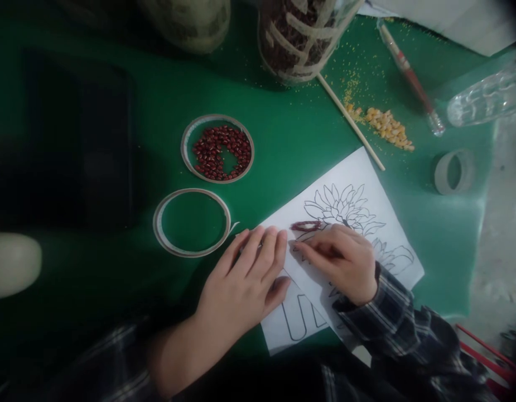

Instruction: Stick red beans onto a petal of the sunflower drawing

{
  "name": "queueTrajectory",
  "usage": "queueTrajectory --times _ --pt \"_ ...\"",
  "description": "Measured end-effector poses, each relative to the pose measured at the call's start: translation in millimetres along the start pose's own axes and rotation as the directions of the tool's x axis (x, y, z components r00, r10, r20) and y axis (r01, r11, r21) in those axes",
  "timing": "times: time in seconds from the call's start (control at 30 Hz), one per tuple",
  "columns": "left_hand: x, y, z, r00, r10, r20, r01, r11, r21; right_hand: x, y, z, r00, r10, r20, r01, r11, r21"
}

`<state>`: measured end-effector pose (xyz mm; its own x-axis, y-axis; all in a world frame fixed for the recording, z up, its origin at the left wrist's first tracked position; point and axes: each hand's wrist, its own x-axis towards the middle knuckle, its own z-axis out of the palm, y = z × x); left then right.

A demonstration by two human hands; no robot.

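A white sheet (358, 167) with a black-line flower drawing lies at an angle on the green table, overlapping another sheet (274, 338) with thick outlines. My left hand (241, 285) rests flat on the paper's left edge, fingers stretched out. Just right of it, my right hand (345, 262) pinches thumb and fingers together low over the drawing; whatever is between the fingertips is hidden. Close above those fingertips, dark red beans (300, 228) line one petal. To the upper left, loose red beans (210, 151) lie inside a ring of tape (184, 148). Below it sits another tape ring (158, 223) with a loose end.
A jar with dark contents (299, 44) stands at the back beside a thin wooden stick (350, 120). Corn kernels (389, 128), a reddish brush-like tool (412, 81), a clear bottle (487, 97) and a tape roll (439, 173) lie right. A dark box-like object (82, 139) is left.
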<state>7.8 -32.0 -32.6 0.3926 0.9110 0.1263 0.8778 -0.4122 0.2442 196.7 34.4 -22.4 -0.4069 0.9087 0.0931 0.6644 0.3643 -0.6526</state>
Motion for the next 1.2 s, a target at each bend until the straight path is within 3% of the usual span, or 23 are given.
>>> queueTrajectory --times 0.17,0.37,0.47,0.6,0.77,0.9,1.0,1.2 --pt "-0.2 -0.2 0.1 1.0 0.005 0.002 -0.005 1.0 0.001 -1.7 0.1 2.1 1.0 -0.025 -0.005 0.024 0.997 -0.067" --pt "0.0 -0.1 0.0 1.0 0.006 -0.007 -0.006 1.0 0.004 -3.4 3.3 -1.8 0.998 0.056 -0.027 -0.055 0.997 0.047" --pt "0.0 -0.1 0.0 1.0 0.006 -0.006 -0.006 1.0 0.003 -3.9 3.4 -0.7 1.0 0.02 0.011 -0.02 1.0 0.003" --pt "-0.1 -0.1 0.2 1.0 0.006 -0.006 -0.006 1.0 0.001 -5.6 3.5 2.3 0.999 0.007 -0.031 -0.009 0.998 -0.064" --pt "0.2 -0.1 0.3 1.0 0.008 -0.007 -0.008 1.0 0.002 -4.3 3.3 -0.1 0.996 0.075 -0.045 -0.074 0.997 0.021" --pt "0.3 -0.2 0.3 1.0 0.008 -0.014 -0.008 1.0 0.006 -4.3 2.8 1.4 1.0 0.027 0.003 -0.026 0.999 -0.029" --pt "0.3 -0.5 0.3 1.0 0.011 -0.017 -0.011 1.0 0.011 -5.9 3.3 3.5 0.999 0.02 -0.026 -0.022 0.997 -0.069" --pt "0.6 -0.2 0.1 1.0 0.017 -0.017 -0.017 1.0 0.02 -5.0 4.0 0.8 0.994 0.11 -0.008 -0.11 0.994 -0.004"
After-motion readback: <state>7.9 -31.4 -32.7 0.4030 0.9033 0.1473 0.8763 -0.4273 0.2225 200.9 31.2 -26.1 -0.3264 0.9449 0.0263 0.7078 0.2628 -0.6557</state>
